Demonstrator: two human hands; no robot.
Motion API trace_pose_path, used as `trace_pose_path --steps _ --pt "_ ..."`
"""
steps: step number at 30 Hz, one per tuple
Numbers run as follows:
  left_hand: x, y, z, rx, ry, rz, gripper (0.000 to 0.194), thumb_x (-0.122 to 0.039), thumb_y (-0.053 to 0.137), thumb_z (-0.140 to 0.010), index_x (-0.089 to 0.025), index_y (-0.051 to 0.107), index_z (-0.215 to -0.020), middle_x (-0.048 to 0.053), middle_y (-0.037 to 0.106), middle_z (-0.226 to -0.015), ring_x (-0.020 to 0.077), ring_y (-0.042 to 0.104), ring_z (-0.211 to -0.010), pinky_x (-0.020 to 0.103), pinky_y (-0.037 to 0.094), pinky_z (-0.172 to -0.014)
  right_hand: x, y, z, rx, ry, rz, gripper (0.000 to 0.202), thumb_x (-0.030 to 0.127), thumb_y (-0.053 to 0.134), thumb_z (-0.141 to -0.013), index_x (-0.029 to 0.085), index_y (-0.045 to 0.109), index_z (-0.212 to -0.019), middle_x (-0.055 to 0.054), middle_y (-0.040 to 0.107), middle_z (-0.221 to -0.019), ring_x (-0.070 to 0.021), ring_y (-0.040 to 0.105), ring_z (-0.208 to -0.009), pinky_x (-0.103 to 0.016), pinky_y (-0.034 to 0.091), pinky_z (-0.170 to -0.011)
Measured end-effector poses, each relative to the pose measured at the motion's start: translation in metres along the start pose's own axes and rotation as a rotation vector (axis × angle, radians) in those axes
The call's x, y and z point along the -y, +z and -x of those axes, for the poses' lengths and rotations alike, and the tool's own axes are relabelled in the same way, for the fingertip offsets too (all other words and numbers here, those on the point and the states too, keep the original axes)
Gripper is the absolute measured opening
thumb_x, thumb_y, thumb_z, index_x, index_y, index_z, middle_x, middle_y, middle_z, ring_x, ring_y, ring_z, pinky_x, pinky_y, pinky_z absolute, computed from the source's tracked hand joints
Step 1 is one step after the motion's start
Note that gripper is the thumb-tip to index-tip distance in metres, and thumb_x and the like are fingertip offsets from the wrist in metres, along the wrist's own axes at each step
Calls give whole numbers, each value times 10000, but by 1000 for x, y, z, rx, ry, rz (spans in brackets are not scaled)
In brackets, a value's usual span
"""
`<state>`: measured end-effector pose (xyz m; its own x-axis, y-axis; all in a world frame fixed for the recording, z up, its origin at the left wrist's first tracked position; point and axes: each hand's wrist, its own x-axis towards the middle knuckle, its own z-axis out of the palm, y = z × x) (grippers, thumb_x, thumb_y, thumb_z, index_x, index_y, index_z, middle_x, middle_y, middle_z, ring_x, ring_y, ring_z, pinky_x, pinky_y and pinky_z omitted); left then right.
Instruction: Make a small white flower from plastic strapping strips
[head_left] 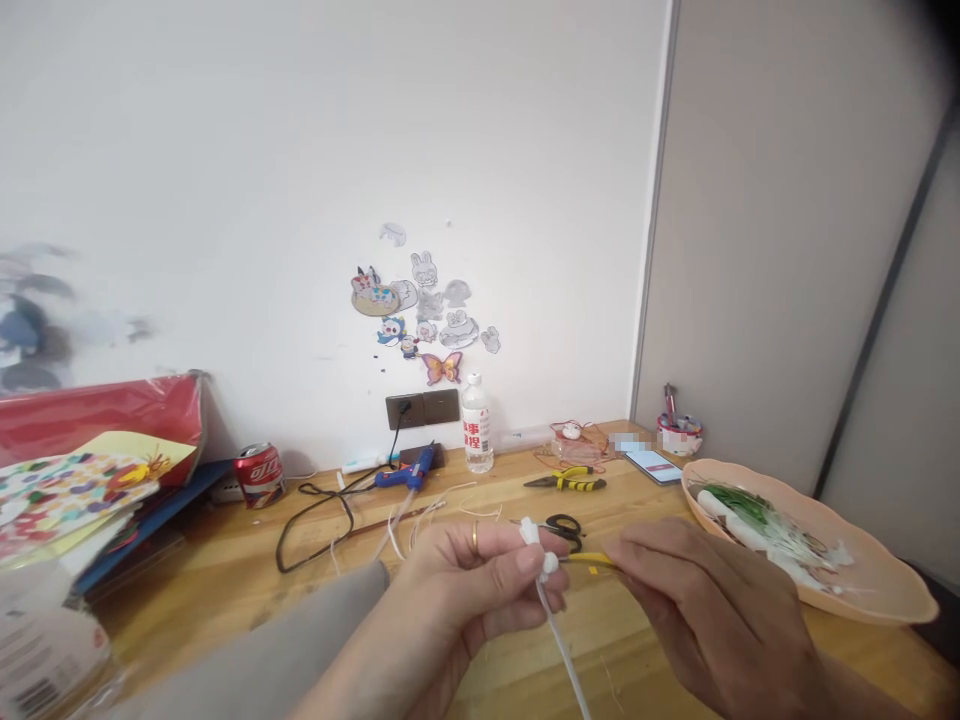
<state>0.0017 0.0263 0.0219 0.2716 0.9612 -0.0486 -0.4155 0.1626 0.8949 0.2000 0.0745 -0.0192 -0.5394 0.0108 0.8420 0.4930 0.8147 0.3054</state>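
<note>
A small white knotted piece [550,565] with a white cord [564,650] hanging down from it is pinched between the thumb and fingers of my left hand [480,585], which wears a ring. To the right, my right hand [705,600] is closed on a thin yellow strip [589,558] whose left end reaches the white piece. Black-handled scissors [564,530] lie on the table just behind the fingers, partly hidden.
On the wooden table [285,610] are yellow-black pliers [566,480], a blue glue gun [409,475], a bottle [477,425], a red can [259,475] and a phone [652,465]. A pink tray [885,590] holding green-and-white material stands right; papers [82,490] lie left.
</note>
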Motion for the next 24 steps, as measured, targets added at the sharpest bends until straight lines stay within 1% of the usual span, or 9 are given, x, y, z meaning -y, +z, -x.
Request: trace_pose_path --steps 2,7,10,12,13,15,17,20,24 --pt "0 2 2 24 -10 -41 95 -152 646 -720 -87 709 -748 15 627 -620 58 545 -593 127 441 -576 1 -1 0 1 40 -68 154 52 479 -809 114 548 -932 -58 614 -796 -136 567 -725 -238 446 -644" --pt "2 5 8 29 -34 -62 104 -167 643 -718 -116 725 -759 11 633 -610 62 537 -579 137 416 -548 5 -6 -3 29 127 -178 119 119 423 -856 159 524 -903 -29 619 -748 -115 577 -685 -206 444 -606" --pt "3 5 10 31 -19 -90 84 -164 651 -710 -153 735 -713 6 637 -594 72 548 -607 148 412 -564 5 -11 -5 125 163 -260 130 153 384 -878 171 511 -899 -12 621 -718 -97 582 -644 -188 448 -579" --pt "3 5 9 34 -47 -109 68 -169 675 -688 -158 735 -718 -1 646 -581 67 554 -589 146 406 -553 4 -14 -6 194 149 -280 119 194 393 -881 178 510 -890 -2 618 -685 -93 582 -615 -183 450 -563" --pt "3 5 8 40 -73 -117 76 -174 695 -668 -153 733 -730 -2 654 -579 62 559 -572 142 402 -539 3 -15 -7 206 133 -272 115 235 415 -878 178 513 -883 -2 619 -672 -97 584 -612 -186 453 -564" --pt "2 5 6 70 -122 -121 132 -195 740 -615 -143 730 -736 -1 671 -580 57 574 -543 132 391 -501 3 -18 -11 187 109 -258 148 307 452 -866 180 525 -845 1 616 -628 -101 584 -586 -184 452 -554" --pt "0 5 5 102 -139 -115 141 -212 762 -582 -140 728 -698 -3 678 -569 55 588 -535 125 387 -482 4 -21 -16 176 109 -275 196 334 436 -876 184 539 -803 8 607 -580 -92 573 -536 -176 436 -518" --pt "-2 6 6 96 -142 -102 87 -190 767 -575 -140 720 -630 -10 684 -546 48 597 -522 118 390 -473 6 -21 -22 254 167 -389 296 335 357 -909 191 564 -753 13 590 -537 -81 546 -474 -173 408 -465" --pt "-4 6 7 85 -139 -95 108 -187 786 -538 -136 715 -602 -6 692 -537 53 605 -516 119 400 -471 10 -8 -22 379 299 -552 342 448 403 -863 190 606 -767 -2 588 -558 -100 561 -500 -179 414 -452"
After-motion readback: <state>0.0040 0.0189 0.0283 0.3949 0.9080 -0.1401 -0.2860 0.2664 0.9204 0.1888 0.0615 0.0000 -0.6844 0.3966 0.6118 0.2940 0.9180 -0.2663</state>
